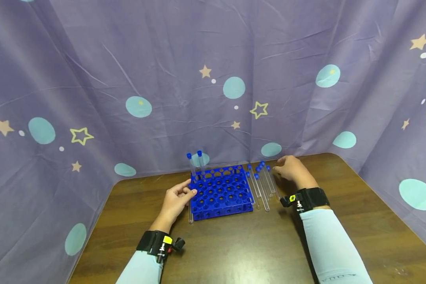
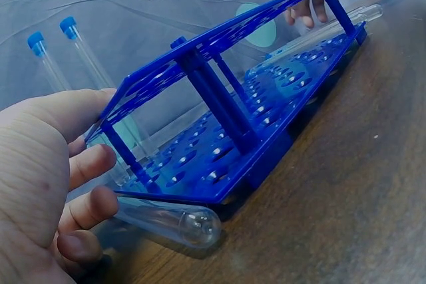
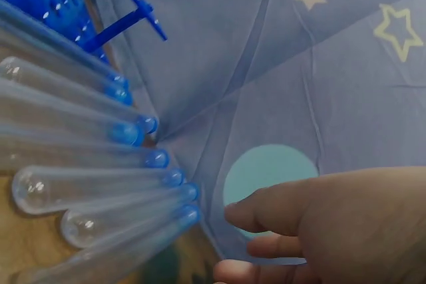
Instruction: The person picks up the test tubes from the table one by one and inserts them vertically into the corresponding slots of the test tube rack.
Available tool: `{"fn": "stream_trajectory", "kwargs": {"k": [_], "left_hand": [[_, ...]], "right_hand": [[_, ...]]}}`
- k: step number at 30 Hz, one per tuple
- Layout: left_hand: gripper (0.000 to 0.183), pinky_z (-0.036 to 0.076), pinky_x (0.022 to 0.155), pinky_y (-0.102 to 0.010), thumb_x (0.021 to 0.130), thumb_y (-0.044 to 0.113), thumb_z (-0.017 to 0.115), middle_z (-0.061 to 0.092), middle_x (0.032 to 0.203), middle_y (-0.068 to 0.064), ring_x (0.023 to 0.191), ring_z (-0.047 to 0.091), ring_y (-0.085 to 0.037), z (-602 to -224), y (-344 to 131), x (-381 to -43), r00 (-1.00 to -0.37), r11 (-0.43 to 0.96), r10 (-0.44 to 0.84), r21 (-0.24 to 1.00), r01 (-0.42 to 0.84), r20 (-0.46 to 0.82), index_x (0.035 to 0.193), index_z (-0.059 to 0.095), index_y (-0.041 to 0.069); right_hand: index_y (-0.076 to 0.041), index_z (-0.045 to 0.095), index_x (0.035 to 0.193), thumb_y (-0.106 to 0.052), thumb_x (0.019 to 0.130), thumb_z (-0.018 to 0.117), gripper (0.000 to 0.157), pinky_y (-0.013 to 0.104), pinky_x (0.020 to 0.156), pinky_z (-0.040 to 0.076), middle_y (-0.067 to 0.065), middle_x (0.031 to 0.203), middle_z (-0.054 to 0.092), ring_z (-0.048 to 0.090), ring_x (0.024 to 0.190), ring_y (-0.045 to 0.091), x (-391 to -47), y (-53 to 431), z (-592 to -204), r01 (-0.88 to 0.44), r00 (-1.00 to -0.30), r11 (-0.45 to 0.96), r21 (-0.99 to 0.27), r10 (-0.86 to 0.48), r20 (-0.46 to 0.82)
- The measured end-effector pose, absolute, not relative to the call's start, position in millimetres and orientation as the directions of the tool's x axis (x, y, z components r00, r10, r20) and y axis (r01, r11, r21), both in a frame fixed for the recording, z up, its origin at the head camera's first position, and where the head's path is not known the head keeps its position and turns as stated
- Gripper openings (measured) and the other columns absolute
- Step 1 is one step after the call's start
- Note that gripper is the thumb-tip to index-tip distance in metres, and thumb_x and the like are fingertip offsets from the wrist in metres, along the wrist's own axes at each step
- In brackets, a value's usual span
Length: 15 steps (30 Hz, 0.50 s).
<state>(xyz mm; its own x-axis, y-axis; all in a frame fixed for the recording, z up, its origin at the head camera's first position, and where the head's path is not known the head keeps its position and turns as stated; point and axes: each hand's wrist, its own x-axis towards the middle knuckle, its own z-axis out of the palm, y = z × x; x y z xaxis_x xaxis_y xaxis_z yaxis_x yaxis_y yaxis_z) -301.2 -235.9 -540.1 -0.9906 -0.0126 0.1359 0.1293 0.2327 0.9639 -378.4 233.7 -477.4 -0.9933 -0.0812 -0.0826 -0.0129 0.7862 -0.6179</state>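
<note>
A blue test tube rack (image 1: pixel 221 193) stands on the table, its upper plate full of round holes. Two clear test tubes with blue caps stand upright in its back left corner, one (image 1: pixel 192 163) left of the other (image 1: pixel 201 161). My left hand (image 1: pixel 175 202) grips the rack's left edge, thumb on the upper plate and fingers curled below it. Beside those fingers, a lone test tube (image 2: pixel 180 223) lies along the rack's left side. Over on the right, my right hand (image 1: pixel 292 170) hovers by the blue caps of several lying test tubes (image 1: pixel 262 189), fingers loosely bent and holding nothing.
The brown wooden table (image 1: pixel 230 248) extends in front of the rack and to both sides. A purple curtain (image 1: pixel 184 98) with stars and teal spots hangs close behind the table's back edge. The lying tubes sit close against the rack's right side.
</note>
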Motion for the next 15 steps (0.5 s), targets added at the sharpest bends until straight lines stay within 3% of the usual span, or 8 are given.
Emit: {"fn": "stream_trajectory", "kwargs": {"k": [3,6,15], "left_hand": [[0.058,0.053,0.066,-0.023,0.101,0.019,0.088,0.07,0.09,0.004,0.067,0.058,-0.009,-540.0,-236.4,-301.0,-0.99,0.231,-0.011,0.963,0.137,0.144,0.155,0.069,0.007],[0.057,0.053,0.066,-0.023,0.101,0.019,0.088,0.07,0.09,0.004,0.067,0.058,-0.009,-539.2,-236.2,-300.7,-0.988,0.235,-0.01,0.961,0.147,0.153,0.154,0.07,0.008],[0.056,0.05,0.065,-0.022,0.102,0.017,0.088,0.069,0.089,0.006,0.066,0.055,-0.006,-537.3,-235.8,-300.5,-0.989,0.229,-0.003,0.963,0.141,0.146,0.154,0.07,0.007]], "right_hand": [[0.012,0.055,0.157,-0.031,0.11,0.07,0.065,0.041,0.079,0.065,0.02,0.104,0.083,0.08,0.086,0.025,-379.2,234.3,-481.5,0.009,-0.987,0.779,-0.627,-0.095,-0.131],[0.011,0.055,0.158,-0.031,0.11,0.07,0.065,0.037,0.074,0.063,0.018,0.102,0.083,0.078,0.086,0.025,-380.0,233.4,-485.2,0.025,-0.984,0.768,-0.64,-0.094,-0.152],[0.012,0.061,0.15,-0.032,0.107,0.076,0.063,0.043,0.078,0.065,0.021,0.103,0.083,0.08,0.088,0.029,-380.3,228.9,-490.4,0.043,-0.985,0.769,-0.638,-0.073,-0.153]]}}
